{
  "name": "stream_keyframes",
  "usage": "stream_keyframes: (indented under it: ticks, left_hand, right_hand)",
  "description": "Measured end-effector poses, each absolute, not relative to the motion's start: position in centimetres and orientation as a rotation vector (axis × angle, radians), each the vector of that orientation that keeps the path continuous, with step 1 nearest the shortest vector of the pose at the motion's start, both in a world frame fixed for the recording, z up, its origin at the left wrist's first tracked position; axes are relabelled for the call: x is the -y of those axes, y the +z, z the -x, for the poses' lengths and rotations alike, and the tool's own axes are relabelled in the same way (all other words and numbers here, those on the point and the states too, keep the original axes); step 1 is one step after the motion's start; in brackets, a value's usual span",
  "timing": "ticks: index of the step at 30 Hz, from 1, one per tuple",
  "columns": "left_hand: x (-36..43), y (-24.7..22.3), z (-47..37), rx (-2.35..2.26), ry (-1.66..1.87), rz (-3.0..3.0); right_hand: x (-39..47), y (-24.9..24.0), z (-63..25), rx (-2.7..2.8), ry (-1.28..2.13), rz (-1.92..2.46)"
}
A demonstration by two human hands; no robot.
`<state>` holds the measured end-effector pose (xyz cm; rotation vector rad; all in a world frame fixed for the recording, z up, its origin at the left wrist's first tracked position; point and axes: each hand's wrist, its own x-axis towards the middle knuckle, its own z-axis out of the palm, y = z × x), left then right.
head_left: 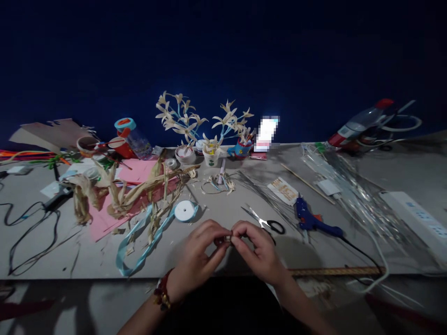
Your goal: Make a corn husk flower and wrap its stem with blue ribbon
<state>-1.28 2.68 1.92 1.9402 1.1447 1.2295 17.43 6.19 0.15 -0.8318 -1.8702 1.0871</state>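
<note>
Above the table's front edge, my left hand (206,246) and my right hand (254,246) meet at their fingertips. Both pinch one small thing between them, mostly hidden by the fingers and too small to name. A bracelet of dark beads (162,293) circles my left wrist. Just beyond my right hand lie scissors (263,221) with black handles, blades pointing away to the left. A roll of light blue ribbon (185,211) rests past my left hand, its loose end (129,267) looping toward the front edge. Dried corn husks (115,195) are spread farther left on pink paper (99,223).
Husk flowers on blue stems (181,116) stand in cups at the back. A blue glue gun (314,221) with a black cord, thin wires (268,195), a wooden stick (307,183) and a power strip (415,218) lie right. A bottle (359,123) leans at back right.
</note>
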Motion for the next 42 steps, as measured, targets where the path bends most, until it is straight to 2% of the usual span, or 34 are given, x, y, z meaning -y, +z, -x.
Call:
stream_keyframes:
  ticks: [8, 16, 24, 42]
  left_hand:
    - [-2.3, 1.4, 1.2, -1.196, 1.259, -1.875]
    - [-1.8, 1.4, 1.6, -1.172, 1.311, -1.595]
    - [-2.5, 2.3, 1.0, -1.175, 1.294, -1.827]
    - [-2.4, 2.0, 1.4, -1.296, 1.309, -1.848]
  right_hand:
    - [-6.0, -0.6, -17.4, 1.671, 1.402, 0.833]
    - [-6.1, -0.4, -17.7, 1.74, 1.278, 0.85]
    - [-6.1, 0.1, -17.2, 1.783, 1.167, 0.834]
    - [-6.2, 0.0, -17.7, 1.752, 1.164, 0.875]
